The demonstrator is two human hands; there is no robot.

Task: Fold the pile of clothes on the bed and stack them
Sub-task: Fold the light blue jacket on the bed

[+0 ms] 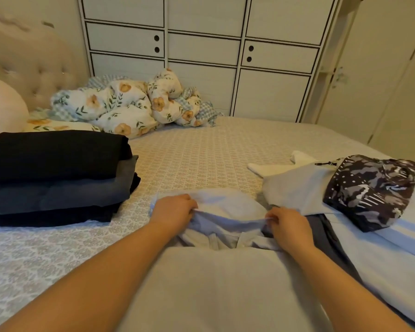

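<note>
1. Clothes in hand: a pale blue shirt [216, 212] lies on the bed [201, 152] straight ahead at 12 o'clock, its long axis running 9 to 3 between the hands
2. Left hand [171, 210] and right hand [289, 226] each pinch the shirt's near edge with curled fingers; both sit equally near it
3. Folded dark stack [55, 176] rests at 10 o'clock, well apart, so I judge the left hand has the shorter carry
4. Unfolded pile [359, 195] crowds 2 o'clock, just beside the shirt
5. Open bedspread lies beyond at 12 o'clock, giving room to fold away from the body
</note>
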